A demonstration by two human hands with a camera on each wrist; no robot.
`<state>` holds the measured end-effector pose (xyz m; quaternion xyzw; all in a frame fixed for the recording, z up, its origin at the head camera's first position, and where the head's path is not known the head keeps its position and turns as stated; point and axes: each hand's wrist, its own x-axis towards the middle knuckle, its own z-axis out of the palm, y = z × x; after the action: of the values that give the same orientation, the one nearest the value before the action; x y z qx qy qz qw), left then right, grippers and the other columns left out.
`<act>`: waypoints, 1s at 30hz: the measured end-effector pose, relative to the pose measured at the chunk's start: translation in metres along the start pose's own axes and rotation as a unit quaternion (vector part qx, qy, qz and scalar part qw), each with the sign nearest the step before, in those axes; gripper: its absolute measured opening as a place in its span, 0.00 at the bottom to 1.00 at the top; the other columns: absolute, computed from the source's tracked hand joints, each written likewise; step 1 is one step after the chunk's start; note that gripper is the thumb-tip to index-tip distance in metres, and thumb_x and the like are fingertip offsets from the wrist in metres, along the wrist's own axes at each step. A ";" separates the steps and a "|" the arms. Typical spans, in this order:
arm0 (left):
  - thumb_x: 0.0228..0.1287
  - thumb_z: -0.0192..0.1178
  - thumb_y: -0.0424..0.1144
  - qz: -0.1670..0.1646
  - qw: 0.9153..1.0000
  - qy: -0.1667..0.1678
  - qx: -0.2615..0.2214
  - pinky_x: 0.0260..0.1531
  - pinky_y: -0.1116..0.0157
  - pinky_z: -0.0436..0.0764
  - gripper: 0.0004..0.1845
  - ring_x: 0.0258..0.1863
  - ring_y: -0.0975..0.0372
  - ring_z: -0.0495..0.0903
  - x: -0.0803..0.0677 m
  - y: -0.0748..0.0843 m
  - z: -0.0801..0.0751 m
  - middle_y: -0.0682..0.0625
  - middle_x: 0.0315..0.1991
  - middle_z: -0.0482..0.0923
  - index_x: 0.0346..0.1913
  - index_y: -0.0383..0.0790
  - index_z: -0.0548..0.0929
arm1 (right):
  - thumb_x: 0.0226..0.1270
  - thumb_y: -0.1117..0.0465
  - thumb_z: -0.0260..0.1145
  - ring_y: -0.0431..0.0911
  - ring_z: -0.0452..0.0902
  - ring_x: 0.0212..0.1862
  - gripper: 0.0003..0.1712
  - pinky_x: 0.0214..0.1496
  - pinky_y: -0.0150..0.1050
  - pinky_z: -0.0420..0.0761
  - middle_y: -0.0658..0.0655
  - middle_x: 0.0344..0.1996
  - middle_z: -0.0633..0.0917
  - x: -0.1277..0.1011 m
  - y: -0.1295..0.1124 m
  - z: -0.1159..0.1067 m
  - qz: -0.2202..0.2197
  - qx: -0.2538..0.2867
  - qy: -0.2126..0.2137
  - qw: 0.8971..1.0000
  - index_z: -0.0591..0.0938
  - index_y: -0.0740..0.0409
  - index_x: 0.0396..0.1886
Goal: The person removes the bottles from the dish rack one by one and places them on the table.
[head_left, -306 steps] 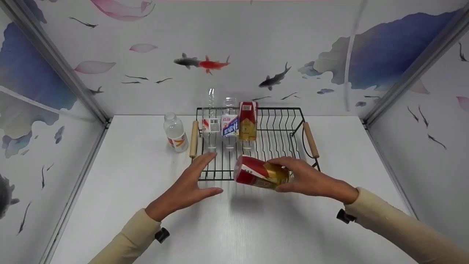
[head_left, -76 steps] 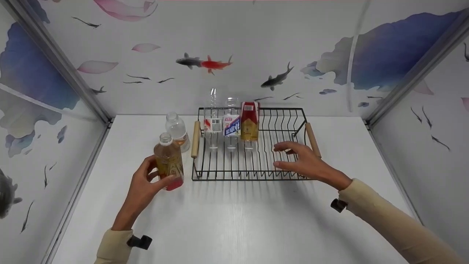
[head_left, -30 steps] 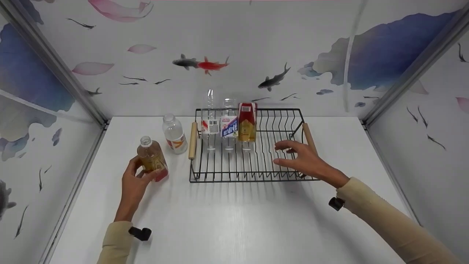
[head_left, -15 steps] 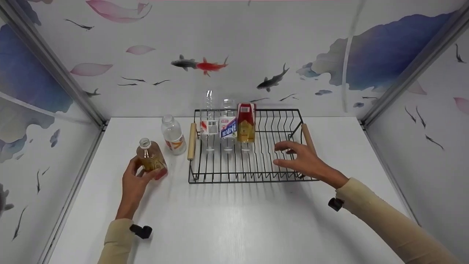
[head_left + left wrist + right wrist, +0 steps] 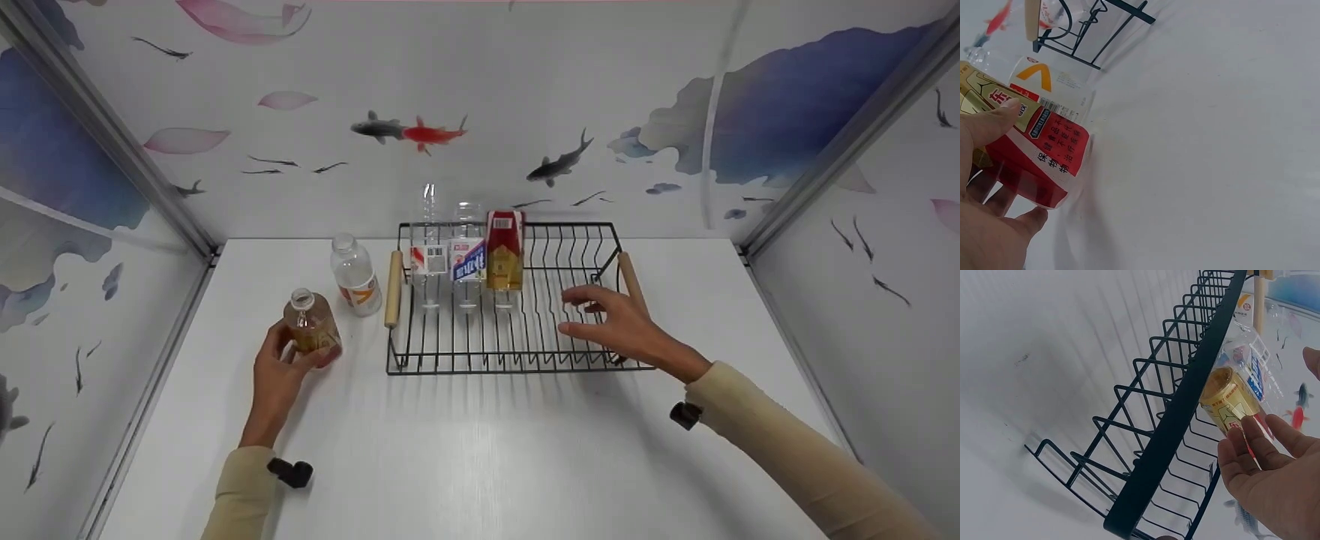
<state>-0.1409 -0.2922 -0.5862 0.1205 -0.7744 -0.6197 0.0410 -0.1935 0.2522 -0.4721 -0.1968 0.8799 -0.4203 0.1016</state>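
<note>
My left hand grips an uncapped amber bottle with a red and gold label, which is upright on the white table to the left of the black wire rack. In the left wrist view my thumb and fingers wrap the label. My right hand hovers open with fingers spread over the rack's right part, near its wooden handle. Three bottles stand upside down in the rack's back left: two clear ones and a red and gold one.
A clear uncapped bottle with an orange mark stands just left of the rack's left wooden handle, close behind the held bottle. Painted walls enclose the table on three sides. The rack's rim runs under my right hand.
The amber bottle passed from my right hand to my left, then moved left away from the rack's front. Over the last second it barely shifted. My right hand stays over the rack.
</note>
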 end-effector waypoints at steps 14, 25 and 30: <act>0.75 0.72 0.34 -0.002 1.000 0.002 -0.007 0.86 0.49 0.57 0.45 0.87 0.50 0.56 0.002 -0.004 -0.003 0.42 0.85 0.63 0.87 0.40 0.59 | 0.75 0.50 0.78 0.58 0.78 0.71 0.35 0.74 0.59 0.79 0.61 0.69 0.84 0.009 -0.001 -0.004 -0.004 -0.003 0.002 1.000 0.81 0.62 0.73; 0.77 0.71 0.36 -0.010 1.000 -0.012 0.002 0.86 0.49 0.58 0.48 0.88 0.49 0.54 0.001 0.001 -0.003 0.41 0.87 0.58 0.89 0.40 0.53 | 0.76 0.49 0.77 0.59 0.77 0.73 0.36 0.75 0.58 0.78 0.62 0.71 0.82 0.016 -0.003 -0.005 0.008 0.017 -0.003 1.000 0.79 0.61 0.75; 0.77 0.73 0.41 -0.031 0.999 -0.033 0.025 0.85 0.49 0.59 0.55 0.89 0.46 0.50 -0.005 0.003 -0.004 0.39 0.89 0.50 0.91 0.42 0.44 | 0.77 0.49 0.76 0.60 0.77 0.73 0.35 0.75 0.60 0.77 0.63 0.71 0.82 0.020 -0.003 -0.004 0.006 0.024 -0.003 1.000 0.79 0.61 0.75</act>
<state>-0.1355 -0.2941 -0.5823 0.1246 -0.7868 -0.6044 -0.0067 -0.2117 0.2444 -0.4677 -0.1905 0.8704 -0.4402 0.1114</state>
